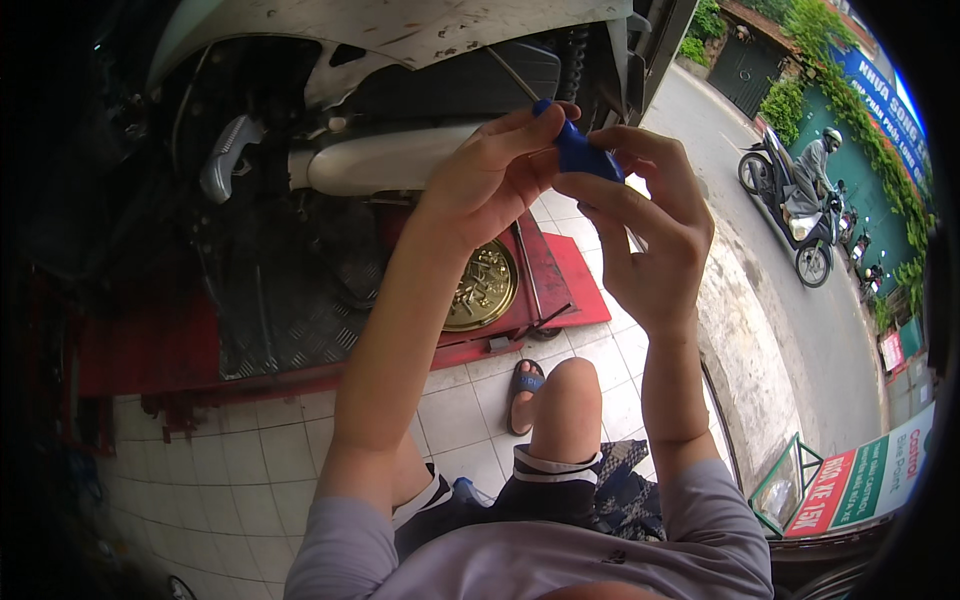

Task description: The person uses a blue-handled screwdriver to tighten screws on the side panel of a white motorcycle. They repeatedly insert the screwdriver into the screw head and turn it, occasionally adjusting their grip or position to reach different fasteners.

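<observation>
My left hand (490,175) and my right hand (655,225) are raised at the motorbike, fingers closed around a blue-handled tool (580,150). The left thumb and fingers grip near its upper end, while the right fingers hold the lower, wider part. A thin metal shaft (515,75) runs from the handle up toward the bike, beneath a scuffed pale body panel (410,25); where its tip rests I cannot make out. Behind my hands are a pale long housing (380,155), a silver footrest (228,160) and a coiled shock absorber (575,60).
A red lift platform (585,285) carries a gold round tray (480,300) of small metal parts and a rod. My knees and sandalled foot are over white tiles (220,470). At right are a signboard (855,480), a street (750,330) and a helmeted person (815,175) on a scooter.
</observation>
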Available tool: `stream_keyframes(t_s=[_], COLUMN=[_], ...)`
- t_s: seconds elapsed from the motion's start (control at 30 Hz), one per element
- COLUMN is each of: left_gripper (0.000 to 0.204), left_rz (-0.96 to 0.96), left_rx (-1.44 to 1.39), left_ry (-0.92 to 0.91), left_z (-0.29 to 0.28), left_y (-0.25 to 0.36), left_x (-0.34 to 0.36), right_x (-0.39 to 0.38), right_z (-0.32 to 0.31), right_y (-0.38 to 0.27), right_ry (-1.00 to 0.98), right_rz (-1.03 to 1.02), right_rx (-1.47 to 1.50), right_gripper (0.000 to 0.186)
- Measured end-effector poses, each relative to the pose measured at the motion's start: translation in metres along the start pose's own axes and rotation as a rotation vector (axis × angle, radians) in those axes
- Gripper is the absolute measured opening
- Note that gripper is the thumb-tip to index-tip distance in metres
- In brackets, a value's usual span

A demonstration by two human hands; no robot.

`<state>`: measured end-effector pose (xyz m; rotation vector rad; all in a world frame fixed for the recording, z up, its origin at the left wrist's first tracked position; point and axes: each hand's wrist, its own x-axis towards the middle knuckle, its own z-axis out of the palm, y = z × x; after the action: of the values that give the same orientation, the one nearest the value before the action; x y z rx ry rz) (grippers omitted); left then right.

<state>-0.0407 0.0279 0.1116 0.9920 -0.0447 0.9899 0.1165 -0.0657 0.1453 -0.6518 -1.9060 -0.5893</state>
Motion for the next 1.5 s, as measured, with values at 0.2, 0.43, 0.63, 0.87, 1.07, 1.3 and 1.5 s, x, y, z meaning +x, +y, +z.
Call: stream_keyframes(t_s=[0.2, 0.43, 0.63, 0.87, 1.07, 1.3, 1.5], left_gripper=[0.031, 0.047, 0.051, 0.038, 0.032, 0.037, 0.039], left_rz=[0.112, 0.041, 0.040, 0.052, 0.030, 0.088, 0.102], left_rx=[-0.155, 0.000, 0.050, -0.141, -0.075, -0.110, -0.156], left_ry=[0.055, -0.006, 0.124, 0.040, 0.018, 0.038, 0.092], left_z=[0.019, 0.008, 0.018, 0.022, 0.014, 0.017, 0.022], left_y=[-0.005, 0.000, -0.002, -0.001, -0.007, -0.013, -0.017], left_x=[-0.001, -0.002, -0.004, -0.007, -0.011, -0.004, -0.008], right_x=[0.003, 0.003, 0.001, 0.001, 0.007, 0.007, 0.009], right_z=[-0.001, 0.000, 0.001, -0.008, -0.015, -0.008, 0.000], right_y=[-0.022, -0.004, -0.013, -0.022, -0.016, -0.033, -0.027], right_ry=[0.075, -0.037, 0.049, -0.051, -0.097, -0.020, -0.008], right_rz=[0.500, 0.090, 0.327, 0.299, 0.141, 0.538, 0.500], right_rx=[0.236, 0.046, 0.072, 0.078, -0.036, 0.065, 0.002], right_gripper=[0.041, 0.042, 0.054, 0.048, 0.053, 0.040, 0.028])
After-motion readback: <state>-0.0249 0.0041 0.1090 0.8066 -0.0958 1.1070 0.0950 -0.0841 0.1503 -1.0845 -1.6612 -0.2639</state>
